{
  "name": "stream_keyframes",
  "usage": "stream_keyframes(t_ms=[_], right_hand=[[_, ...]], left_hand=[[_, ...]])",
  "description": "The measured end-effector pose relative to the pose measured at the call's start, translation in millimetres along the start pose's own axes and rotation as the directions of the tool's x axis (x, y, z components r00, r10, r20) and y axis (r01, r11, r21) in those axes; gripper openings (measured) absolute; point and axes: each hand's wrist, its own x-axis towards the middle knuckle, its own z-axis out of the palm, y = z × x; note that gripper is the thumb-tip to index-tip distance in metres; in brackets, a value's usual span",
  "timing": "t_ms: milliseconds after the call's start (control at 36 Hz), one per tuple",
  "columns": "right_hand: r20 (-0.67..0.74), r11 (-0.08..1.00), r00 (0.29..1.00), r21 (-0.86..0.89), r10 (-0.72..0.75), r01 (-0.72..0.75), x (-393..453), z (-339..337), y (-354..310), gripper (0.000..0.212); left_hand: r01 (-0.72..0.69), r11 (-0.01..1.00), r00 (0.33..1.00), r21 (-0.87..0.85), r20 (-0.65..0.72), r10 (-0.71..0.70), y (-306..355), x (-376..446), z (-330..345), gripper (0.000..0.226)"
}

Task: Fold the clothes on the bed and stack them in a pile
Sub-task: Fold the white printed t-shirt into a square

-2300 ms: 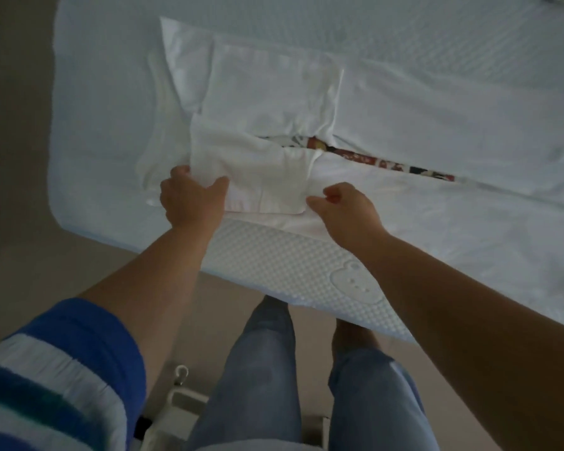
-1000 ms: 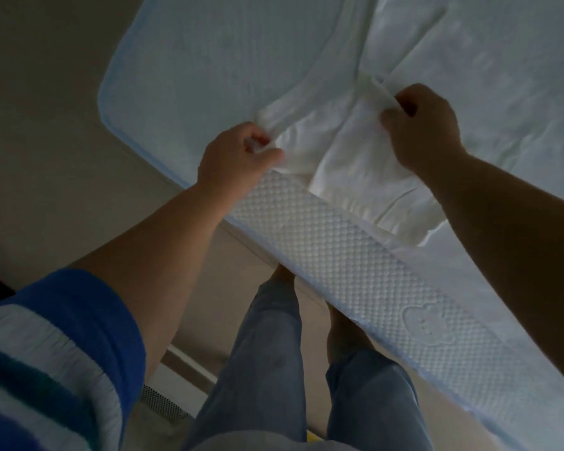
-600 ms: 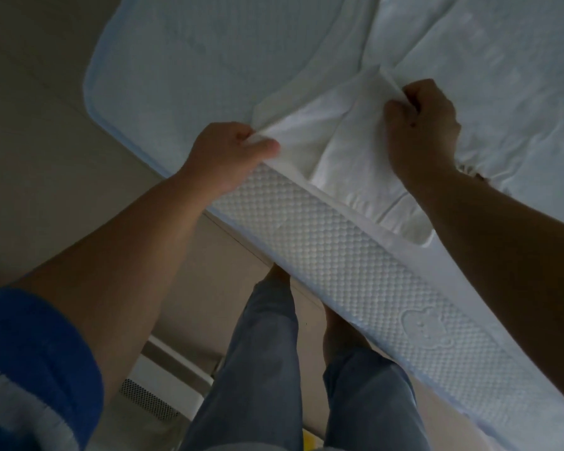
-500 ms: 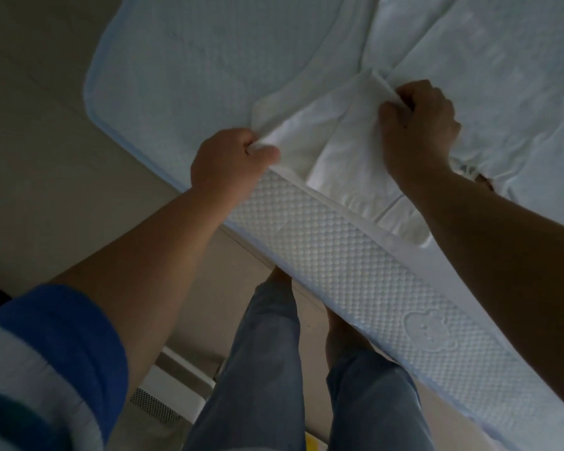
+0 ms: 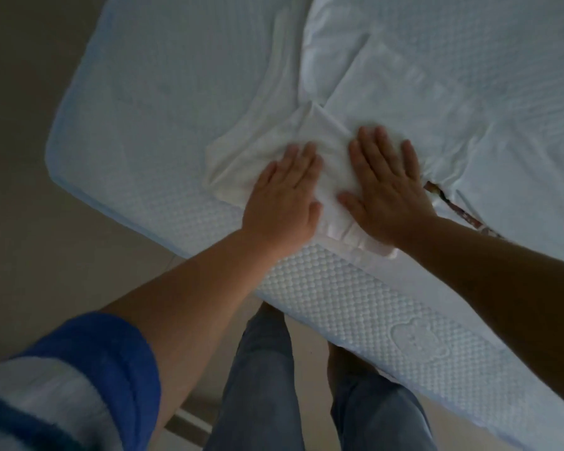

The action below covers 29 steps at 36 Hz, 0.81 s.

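Note:
A folded white garment (image 5: 261, 148) lies near the front edge of the bed (image 5: 163, 92). My left hand (image 5: 284, 196) lies flat on its near part with fingers straight. My right hand (image 5: 385, 187) presses flat on its right part, fingers spread. A larger white cloth (image 5: 420, 86) spreads out behind and to the right of the folded piece. A thin red patterned strip (image 5: 456, 206) shows from under the cloth beside my right wrist.
The mattress side (image 5: 339, 297) with its dimpled cover runs diagonally in front of my legs. The floor (image 5: 30, 222) lies to the left. The bed's rounded corner (image 5: 56, 157) is at the left, with bare sheet behind it.
Both hands let go of the pinched edges of the white garment and now lie flat on it. The raised flap has come down onto the bed.

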Motion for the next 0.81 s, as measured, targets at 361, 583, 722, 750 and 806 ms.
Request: stream_keyframes(t_ms=[361,583,722,750,806], right_hand=[[-0.002,0.960,0.968,0.129,0.252,-0.249,-100,-3,18,0.071],[0.013,0.958,0.970,0.150,0.244,-0.243,-91,25,49,0.066],[0.004,0.953,0.970,0.186,0.243,-0.239,-100,21,55,0.066],[-0.007,0.939,0.962,0.215,0.275,-0.267,-106,18,56,0.065],[-0.036,0.893,0.930,0.295,0.365,-0.339,-125,12,60,0.062]], left_hand=[[-0.084,0.991,0.996,0.106,-0.026,0.087,35,25,-14,0.072],[-0.025,0.956,1.000,0.294,-0.001,0.027,23,79,-2,0.073],[0.034,0.958,0.999,0.286,0.026,-0.043,38,78,-8,0.073],[0.041,0.960,0.999,0.277,0.012,-0.046,44,77,-12,0.072],[0.022,0.967,1.000,0.254,-0.003,-0.022,63,68,-17,0.069]])
